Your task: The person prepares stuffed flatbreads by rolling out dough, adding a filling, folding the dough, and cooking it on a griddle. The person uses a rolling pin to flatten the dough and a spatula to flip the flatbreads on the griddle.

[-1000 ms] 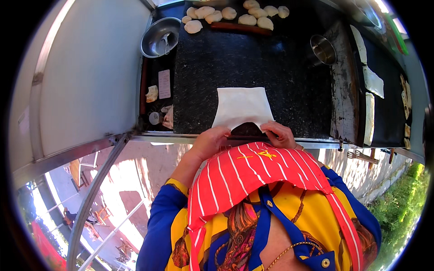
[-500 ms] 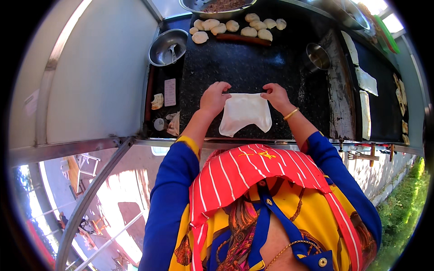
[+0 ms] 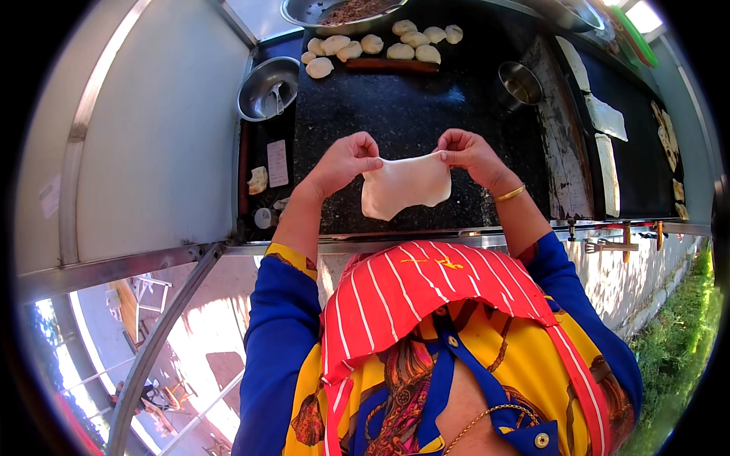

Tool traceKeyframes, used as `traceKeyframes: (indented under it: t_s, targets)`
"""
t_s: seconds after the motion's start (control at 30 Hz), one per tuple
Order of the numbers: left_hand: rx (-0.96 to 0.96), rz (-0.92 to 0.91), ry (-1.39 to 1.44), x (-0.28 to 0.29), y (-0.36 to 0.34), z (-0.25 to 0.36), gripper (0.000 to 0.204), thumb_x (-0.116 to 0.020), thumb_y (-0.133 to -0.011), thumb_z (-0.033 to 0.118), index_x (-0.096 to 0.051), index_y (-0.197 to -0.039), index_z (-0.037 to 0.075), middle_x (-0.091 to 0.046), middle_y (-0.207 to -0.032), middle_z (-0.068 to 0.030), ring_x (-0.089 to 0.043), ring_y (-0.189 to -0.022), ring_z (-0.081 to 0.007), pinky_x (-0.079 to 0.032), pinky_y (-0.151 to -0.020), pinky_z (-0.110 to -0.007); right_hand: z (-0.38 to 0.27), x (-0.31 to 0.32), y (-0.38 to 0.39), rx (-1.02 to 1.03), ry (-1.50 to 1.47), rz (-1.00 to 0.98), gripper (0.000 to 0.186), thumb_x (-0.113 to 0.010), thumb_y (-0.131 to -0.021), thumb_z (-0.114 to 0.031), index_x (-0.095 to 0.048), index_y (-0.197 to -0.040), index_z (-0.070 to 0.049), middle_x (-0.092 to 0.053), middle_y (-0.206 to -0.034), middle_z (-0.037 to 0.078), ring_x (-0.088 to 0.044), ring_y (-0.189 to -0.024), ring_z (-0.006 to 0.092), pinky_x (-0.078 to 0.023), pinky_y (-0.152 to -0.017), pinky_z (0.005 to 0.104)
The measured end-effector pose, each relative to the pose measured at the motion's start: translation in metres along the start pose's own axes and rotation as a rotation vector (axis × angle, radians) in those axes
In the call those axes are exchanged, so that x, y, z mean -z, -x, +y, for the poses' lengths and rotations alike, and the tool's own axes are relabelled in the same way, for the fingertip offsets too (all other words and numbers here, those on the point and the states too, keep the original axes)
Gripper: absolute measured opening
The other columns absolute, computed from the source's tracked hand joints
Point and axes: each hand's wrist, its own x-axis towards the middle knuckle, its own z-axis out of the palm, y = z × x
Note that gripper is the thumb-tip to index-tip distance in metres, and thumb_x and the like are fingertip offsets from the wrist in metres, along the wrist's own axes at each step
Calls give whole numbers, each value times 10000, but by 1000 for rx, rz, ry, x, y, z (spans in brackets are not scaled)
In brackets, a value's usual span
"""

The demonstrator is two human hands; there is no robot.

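Observation:
A thin white sheet of dough (image 3: 407,186) hangs between my two hands over the black speckled counter (image 3: 380,114). My left hand (image 3: 351,159) pinches its upper left corner between thumb and fingers. The upper right corner is gripped the same way by my right hand (image 3: 470,156), which has a gold bangle at the wrist. The top edge is stretched between them, sagging slightly, and the lower edge hangs uneven. Beyond the hands, at the back of the counter, lie several round dough balls (image 3: 334,45) behind a brown rolling pin (image 3: 392,66).
A steel bowl with a spoon (image 3: 268,89) stands at the left, a bowl of brown filling (image 3: 342,14) at the back. A small metal pot (image 3: 520,85) is right of the middle. Further right, a dark griddle (image 3: 639,175) carries long dough pieces (image 3: 607,118) and browned flatbreads (image 3: 665,135).
Both hands have lifted the dough sheet off the counter. It hangs from their pinched fingers now, where before it lay nearly flat. The whole view has shifted slightly.

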Motion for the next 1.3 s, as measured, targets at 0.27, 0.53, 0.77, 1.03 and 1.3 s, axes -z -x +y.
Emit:
traceKeyframes:
  t_s: [0.27,0.53,0.77,1.03,1.3]
  targets:
    - [-55,-171,-600,-39,75,2,279,-758,-797,101,-677,-1059,53,-720,-1088,-132,-703,-974,-304,-536,-875,-355,5,-15,49,-34,164,1,136,-753,-877,-65,-643,-949,-32,-715,-954,67,-665,-901,118,-541,-813,263]
    - [135,305,-732,-36,35,-53,149,-683,-858,146,-715,-982,70,-731,-906,-134,-705,-845,-313,-548,-761,-383,56,-1,-2,-4,798,412,189,-732,-830,-138,-687,-995,-58,-699,-912,109,-666,-844,246,-532,-767,341]
    - [-11,197,-1156,-33,-37,-68,179,-667,-855,177,-671,-1025,124,-686,-990,-124,-665,-966,-328,-523,-802,-431,60,-24,-51,-58,1237,171,163,-708,-810,-154,-667,-933,-56,-688,-964,145,-659,-908,344,-518,-821,408]
    - [208,59,-987,-33,-41,-49,221,-692,-808,236,-699,-1002,130,-713,-1022,-101,-678,-992,-296,-534,-826,-410,47,-20,-49,-201,951,67,196,-685,-819,-125,-695,-997,-44,-689,-989,139,-658,-937,329,-512,-842,418]
    - [453,64,-827,-40,-48,-37,244,-749,-726,267,-764,-950,170,-730,-1003,-68,-694,-973,-264,-552,-803,-391,52,-24,-48,-83,978,46,124,-677,-834,-136,-714,-926,-60,-662,-1007,113,-632,-999,310,-505,-841,412]
